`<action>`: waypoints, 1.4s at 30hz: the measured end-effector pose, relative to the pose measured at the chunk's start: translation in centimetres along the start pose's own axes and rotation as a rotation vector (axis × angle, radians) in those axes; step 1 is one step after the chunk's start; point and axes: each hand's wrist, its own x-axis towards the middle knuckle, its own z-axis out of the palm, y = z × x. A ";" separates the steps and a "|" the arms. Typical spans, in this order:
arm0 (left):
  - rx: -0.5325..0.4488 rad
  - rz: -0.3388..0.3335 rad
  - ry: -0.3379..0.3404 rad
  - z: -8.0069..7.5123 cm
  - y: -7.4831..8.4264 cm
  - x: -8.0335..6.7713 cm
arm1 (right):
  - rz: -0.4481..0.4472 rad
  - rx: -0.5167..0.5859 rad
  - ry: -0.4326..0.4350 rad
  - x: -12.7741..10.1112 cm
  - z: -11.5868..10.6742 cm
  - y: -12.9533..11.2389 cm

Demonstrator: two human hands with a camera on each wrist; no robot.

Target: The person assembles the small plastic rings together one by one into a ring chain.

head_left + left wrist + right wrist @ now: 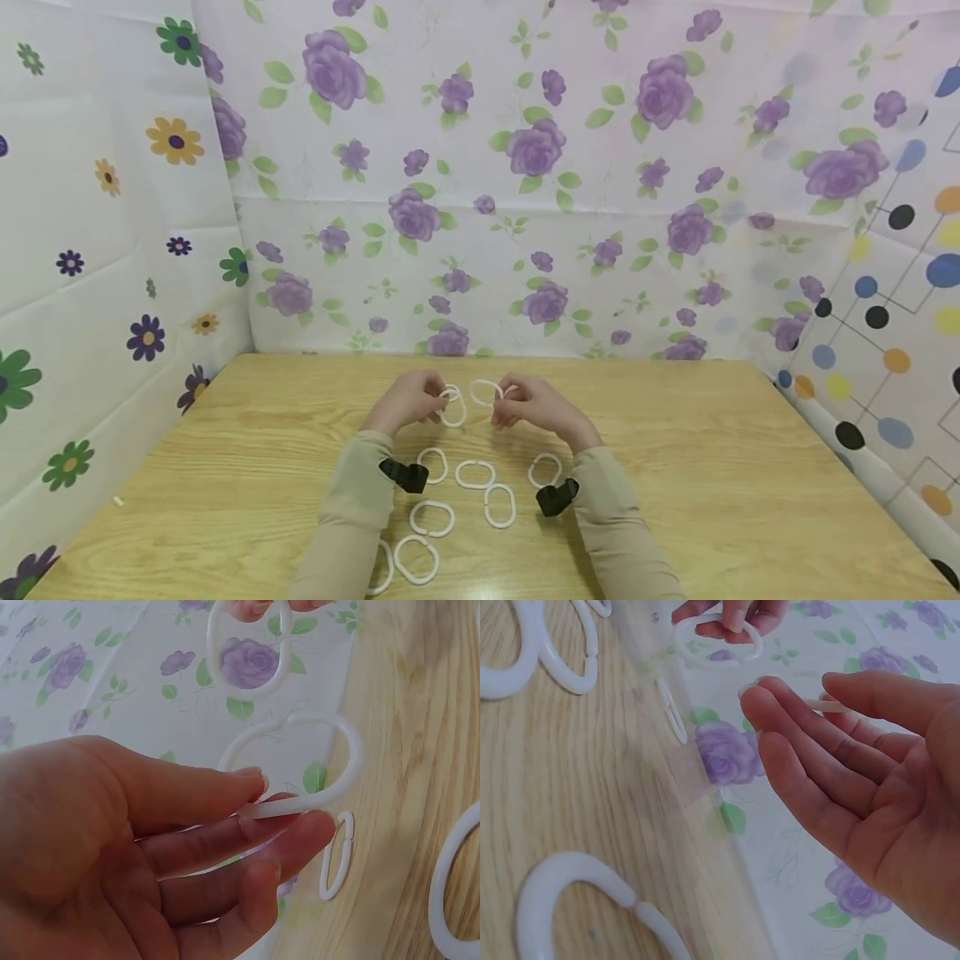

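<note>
My left hand (408, 402) pinches a white plastic link (463, 414), an oval ring with a small split in its band, between thumb and fingers. Across from it, my right hand (538, 406) pinches a second white link (480, 382) between thumb and fingertips. The two held links are apart, facing each other over the far middle of the table. In the right wrist view, most of the link (829, 706) in that hand is hidden behind the fingers. A further link (324, 877) lies on the table beyond my left fingers in the left wrist view.
Several loose white links, among them a link (513, 506) and another link (453, 518), lie on the wooden table (712, 475) between my forearms. Black wrist cameras (405, 476) sit on both sleeves. A flowered cloth (487, 250) hangs behind the far edge.
</note>
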 end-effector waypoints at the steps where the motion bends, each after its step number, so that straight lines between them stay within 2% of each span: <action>1: -0.010 0.000 -0.006 0.0 0.0 0.0 | 0.002 0.016 -0.003 0.0 0.0 0.0; 4: 0.005 0.019 -0.019 -0.2 0.0 0.0 | 0.009 0.046 -0.007 -0.1 -0.1 -0.1; 11: 0.079 0.079 0.006 -0.4 0.2 0.2 | -0.029 0.059 -0.019 -0.1 -0.3 -0.3; 18: 0.050 0.105 -0.026 -0.5 1.1 -0.2 | -0.041 0.032 0.014 0.1 0.0 -0.4; 24: 0.017 0.128 -0.056 0.1 2.0 -0.3 | -0.018 0.027 0.051 0.0 -0.3 0.0; 33: 0.007 0.206 -0.095 0.7 2.1 0.0 | -0.015 0.008 0.046 -0.2 -0.7 0.0; 42: 0.018 0.227 -0.130 0.9 2.2 0.0 | -0.002 0.004 0.033 0.1 -0.2 0.0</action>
